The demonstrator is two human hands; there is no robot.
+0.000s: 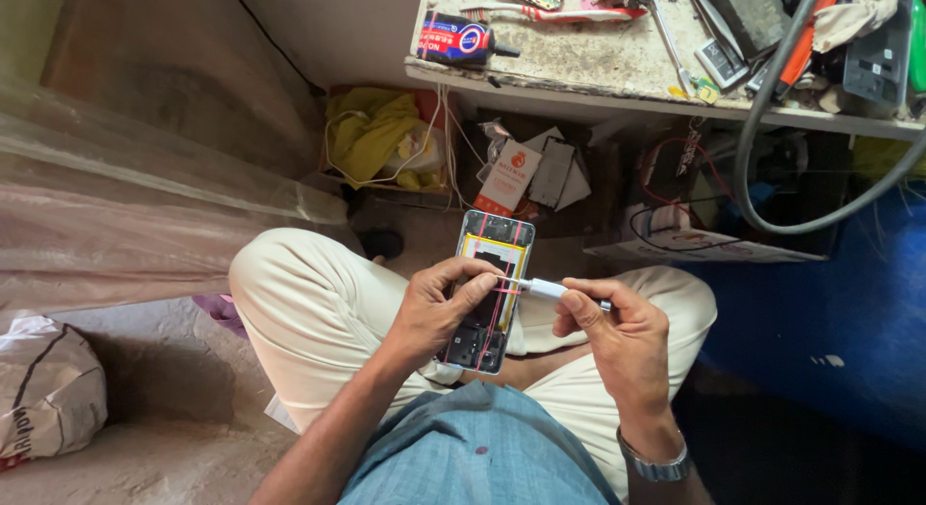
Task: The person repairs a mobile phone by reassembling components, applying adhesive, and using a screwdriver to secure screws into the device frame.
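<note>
Over your lap, in the head view, your left hand cradles an opened phone from its left edge, fingers wrapped behind and the thumb pressed on the exposed inside, so the phone sits steady and tilted up toward your eyes rather than flat on your knees. Your right hand pinches a slim white tool, fingers closed around it like a pen, its tip meeting the phone's right edge about midway down; held that way, the tip can be steered finely while the other hand braces against the push.

You have the phone between your knees, above your light trousers and well below the workbench, so both forearms can rest close to your body.

The phone has its back cover off. You see a pale, yellow-edged battery across the upper half, dark circuit parts below it, and thin red lines running lengthwise down the body. Its frame looks grey and rounded at the corners.

On the workbench lie a red and blue bottle on its side and assorted metal tools, well apart from your hands. A thick grey cable loops down at the right.
</note>
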